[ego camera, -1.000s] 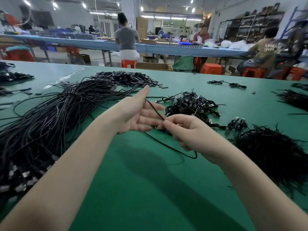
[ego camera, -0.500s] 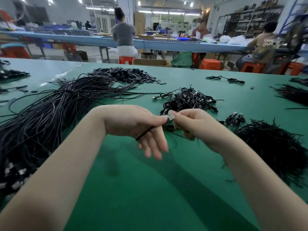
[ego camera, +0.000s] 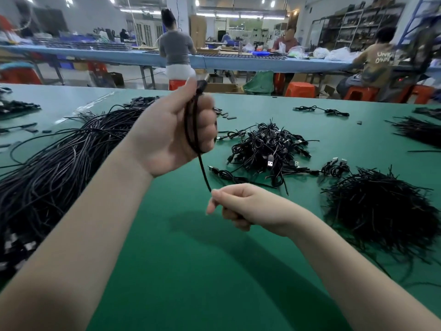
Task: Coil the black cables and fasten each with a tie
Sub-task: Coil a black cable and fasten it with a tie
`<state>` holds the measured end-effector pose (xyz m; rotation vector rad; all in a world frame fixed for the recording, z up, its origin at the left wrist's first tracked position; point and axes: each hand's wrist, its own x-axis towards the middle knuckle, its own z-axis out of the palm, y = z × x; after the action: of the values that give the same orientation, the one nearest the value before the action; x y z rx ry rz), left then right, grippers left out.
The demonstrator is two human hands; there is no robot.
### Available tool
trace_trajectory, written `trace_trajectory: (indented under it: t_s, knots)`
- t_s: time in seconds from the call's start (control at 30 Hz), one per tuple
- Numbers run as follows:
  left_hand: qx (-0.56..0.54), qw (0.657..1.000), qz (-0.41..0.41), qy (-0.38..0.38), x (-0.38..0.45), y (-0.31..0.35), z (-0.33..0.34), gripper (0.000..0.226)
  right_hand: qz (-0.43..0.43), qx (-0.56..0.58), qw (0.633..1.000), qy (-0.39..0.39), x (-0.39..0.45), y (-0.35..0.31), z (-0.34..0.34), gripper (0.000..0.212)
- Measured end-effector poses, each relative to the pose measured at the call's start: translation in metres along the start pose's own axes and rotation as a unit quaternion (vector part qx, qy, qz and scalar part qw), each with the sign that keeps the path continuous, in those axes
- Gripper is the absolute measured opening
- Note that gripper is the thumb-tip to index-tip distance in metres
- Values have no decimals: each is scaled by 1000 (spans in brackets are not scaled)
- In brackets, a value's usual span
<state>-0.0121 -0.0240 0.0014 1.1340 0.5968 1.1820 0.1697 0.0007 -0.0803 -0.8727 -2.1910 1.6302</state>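
Black cable (ego camera: 192, 125) loops sit wrapped in the raised left hand (ego camera: 167, 137), its grip closed; the right hand (ego camera: 241, 206) pinches the tail above a green bench (ego camera: 191, 271).

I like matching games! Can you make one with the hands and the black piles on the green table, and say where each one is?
Things:
1. left hand
2. right hand
3. pile of coiled USB cables
4. heap of black ties

Places:
A. far right on the table
B. raised, gripping a coiled black cable
C. middle of the table, beyond the hands
D. low, pinching the cable's loose end

Pairs: 1-B, 2-D, 3-C, 4-A
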Motion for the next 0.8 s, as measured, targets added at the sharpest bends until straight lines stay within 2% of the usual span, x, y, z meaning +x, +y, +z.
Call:
trace_trajectory:
  t_s: [0.07, 0.1, 0.13, 0.2, 0.27, 0.37, 0.43, 0.47, 0.53, 0.6, 0.67, 0.73, 0.8]
  knots:
    - [77, 985, -81, -134, -12, 7, -7, 51, 0, -41, 994, 104, -1, -3, -12, 36]
    - [147, 968, -122, -165, -16, 7, -10, 50, -15, -51, 987, 152, -2, -6, -20, 38]
    - [229, 948, -155, -157, -16, 3, -12, 52, -40, -54, 979, 191, -4, -11, -26, 39]
    - [321, 927, -182, -64, -8, -6, -9, 58, -99, -40, 964, 243, -8, -21, -32, 39]
    - [289, 943, -164, 24, 0, -13, -7, 58, -146, -19, 956, 255, -9, -29, -28, 35]
    - [315, 937, -142, 55, 3, -15, -9, 54, -172, -27, 957, 232, -6, -30, -14, 28]
    - [340, 931, -95, 90, 5, -17, -11, 49, -175, 11, 964, 200, -2, -25, -6, 27]
    - [315, 941, -65, 110, 7, -17, -9, 48, -170, 47, 969, 173, 1, -21, -4, 28]
    - [186, 975, -4, 124, 10, -14, -4, 49, -149, 102, 978, 103, 5, -11, 2, 30]
    - [45, 993, 42, 100, 11, -9, -2, 52, -103, 88, 990, 26, 7, 3, 7, 29]
    - [-2, 997, 57, 52, 9, -3, -6, 55, -46, 48, 998, 3, 11, 15, 10, 29]
    - [20, 999, 32, -1, 3, -1, -11, 53, 9, 34, 997, 63, 14, 20, 5, 29]
    - [83, 994, -24, -60, -4, -1, -16, 49, 33, 6, 985, 167, 14, 17, -8, 32]
